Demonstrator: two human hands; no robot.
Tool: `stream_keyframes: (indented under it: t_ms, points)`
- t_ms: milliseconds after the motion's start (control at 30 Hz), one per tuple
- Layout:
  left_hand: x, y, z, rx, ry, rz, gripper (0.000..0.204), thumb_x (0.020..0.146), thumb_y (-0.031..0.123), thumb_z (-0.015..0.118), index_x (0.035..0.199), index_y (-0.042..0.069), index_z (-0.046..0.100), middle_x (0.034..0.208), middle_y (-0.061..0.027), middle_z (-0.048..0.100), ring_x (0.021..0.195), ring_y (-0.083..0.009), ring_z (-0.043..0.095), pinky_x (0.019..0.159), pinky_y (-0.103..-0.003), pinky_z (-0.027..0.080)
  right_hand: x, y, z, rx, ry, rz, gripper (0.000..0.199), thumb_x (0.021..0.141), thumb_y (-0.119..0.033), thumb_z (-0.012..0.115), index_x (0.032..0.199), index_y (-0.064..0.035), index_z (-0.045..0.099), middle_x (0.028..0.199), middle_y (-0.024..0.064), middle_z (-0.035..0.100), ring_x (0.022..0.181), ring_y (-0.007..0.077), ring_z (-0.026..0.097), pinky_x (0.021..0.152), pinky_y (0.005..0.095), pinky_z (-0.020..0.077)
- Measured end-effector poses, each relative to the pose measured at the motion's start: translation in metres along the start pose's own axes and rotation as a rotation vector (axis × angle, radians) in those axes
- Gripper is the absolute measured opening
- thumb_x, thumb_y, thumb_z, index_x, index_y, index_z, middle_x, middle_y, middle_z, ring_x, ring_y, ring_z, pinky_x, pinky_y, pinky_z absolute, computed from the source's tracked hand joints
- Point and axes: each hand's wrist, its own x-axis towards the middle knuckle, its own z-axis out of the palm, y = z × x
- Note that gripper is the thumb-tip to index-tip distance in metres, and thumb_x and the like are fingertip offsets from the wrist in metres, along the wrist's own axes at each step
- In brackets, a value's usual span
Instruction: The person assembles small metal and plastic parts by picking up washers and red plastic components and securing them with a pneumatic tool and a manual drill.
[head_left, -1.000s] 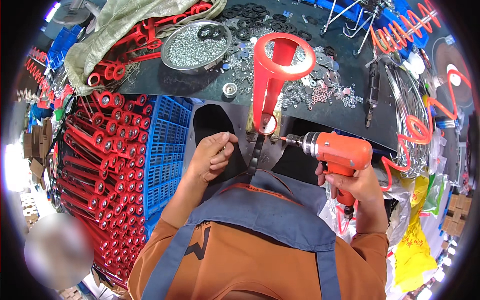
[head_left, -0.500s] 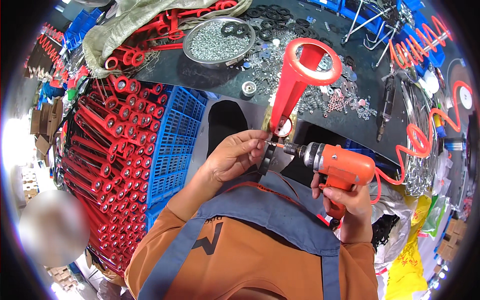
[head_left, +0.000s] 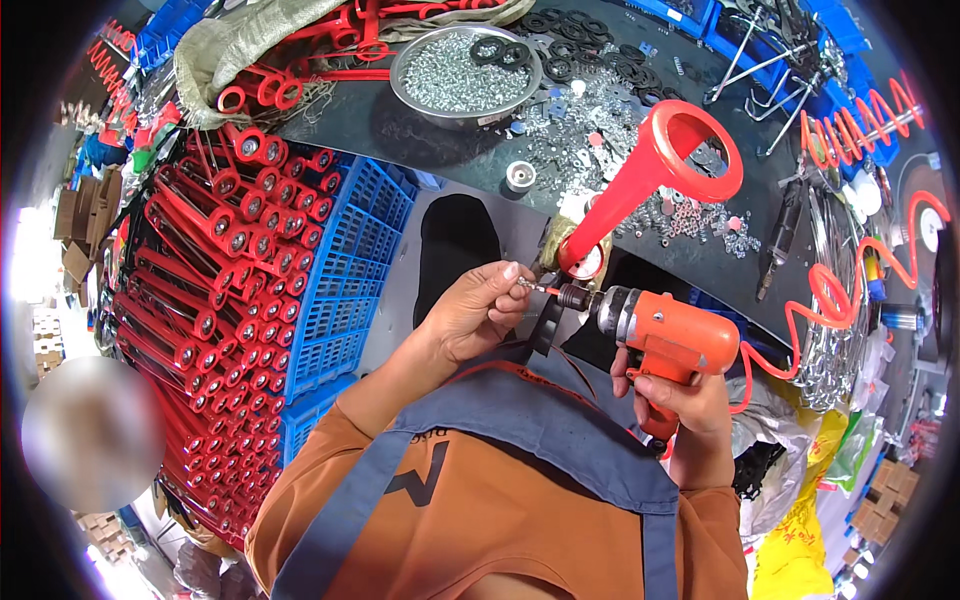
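Note:
My left hand point(head_left: 478, 312) is closed in a pinch, thumb and fingertips on a small silvery screw point(head_left: 525, 284) at the tip of the driver bit. My right hand point(head_left: 682, 398) is wrapped round the pistol grip of an orange air screwdriver point(head_left: 684, 334), whose bit points left at the pinched fingers. Just beyond the bit, a red tapered arm point(head_left: 622, 208) with a wide ring at its upper end leans up and to the right. Its small lower end, with a white round insert point(head_left: 585, 262), sits in a holder at the bench edge, partly hidden.
Finished-looking red arms point(head_left: 215, 330) fill a stack beside blue crates point(head_left: 335, 290) on the left. On the dark bench point(head_left: 405, 150) stand a metal bowl of screws point(head_left: 462, 75) and a small round metal part point(head_left: 520, 177), among loose washers. A red coiled hose point(head_left: 830, 300) runs to the screwdriver.
The whole view has shifted, and the red arm's ring now appears farther right and lower. My left thumb has shifted on the screw. The screwdriver stays close to the pinched fingers.

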Motion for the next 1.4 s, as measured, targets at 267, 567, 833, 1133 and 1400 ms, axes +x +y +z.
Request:
stream_keyframes:
  t_ms: [267, 567, 833, 1133, 1400]
  points:
    - [0.001, -0.017, 0.004, 0.408, 0.175, 0.255, 0.024, 0.094, 0.022, 0.057, 0.084, 0.0, 0.059, 0.063, -0.0023, 0.053, 0.049, -0.0044, 0.04, 0.043, -0.016, 0.033, 0.003, 0.007, 0.005, -0.107, -0.004, -0.038, 0.037, 0.078, 0.004, 0.066, 0.113, 0.0035, 0.055, 0.089, 0.0139, 0.065, 0.072, 0.0168, 0.065, 0.046, 0.0239, 0.0505]
    - [0.018, -0.018, -0.002, 1.078, 0.231, 0.562, 0.027, 0.09, 0.021, 0.062, 0.107, 0.0, 0.059, 0.061, 0.0053, 0.039, 0.058, -0.0056, 0.041, 0.055, -0.023, 0.037, -0.015, -0.024, -0.014, -0.28, 0.11, -0.025, 0.049, 0.076, 0.004, 0.066, 0.122, 0.0023, 0.048, 0.09, 0.0137, 0.063, 0.072, 0.0176, 0.064, 0.044, 0.0253, 0.0503]
    - [0.052, -0.025, 0.008, 1.64, 0.169, 1.091, 0.06, 0.064, 0.024, 0.082, 0.113, 0.009, 0.054, 0.088, -0.0085, 0.062, 0.078, -0.0282, 0.062, 0.064, -0.039, 0.049, 0.021, -0.037, -0.013, -0.446, 0.096, 0.164, 0.047, 0.078, 0.0, 0.065, 0.122, 0.001, 0.047, 0.089, 0.0104, 0.062, 0.073, 0.016, 0.064, 0.045, 0.026, 0.0521]
    - [0.067, -0.033, 0.006, 1.675, 0.2, 1.096, 0.062, 0.057, 0.019, 0.084, 0.112, 0.01, 0.056, 0.087, -0.007, 0.064, 0.074, -0.0262, 0.062, 0.065, -0.034, 0.05, 0.077, -0.097, 0.017, -0.926, -0.136, 0.434, 0.038, 0.078, -0.001, 0.059, 0.115, 0.0013, 0.05, 0.076, 0.0075, 0.059, 0.055, 0.0129, 0.057, 0.044, 0.027, 0.0493]
    - [0.064, -0.02, 0.001, 1.633, 0.132, 0.836, 0.063, 0.063, 0.03, 0.083, 0.114, 0.007, 0.054, 0.088, -0.0124, 0.063, 0.079, -0.0296, 0.063, 0.066, -0.037, 0.049, 0.031, -0.099, -0.002, -0.66, -0.015, 0.162, 0.044, 0.078, -0.007, 0.064, 0.119, 0.0018, 0.05, 0.089, 0.0105, 0.064, 0.068, 0.0172, 0.065, 0.045, 0.0258, 0.0514]
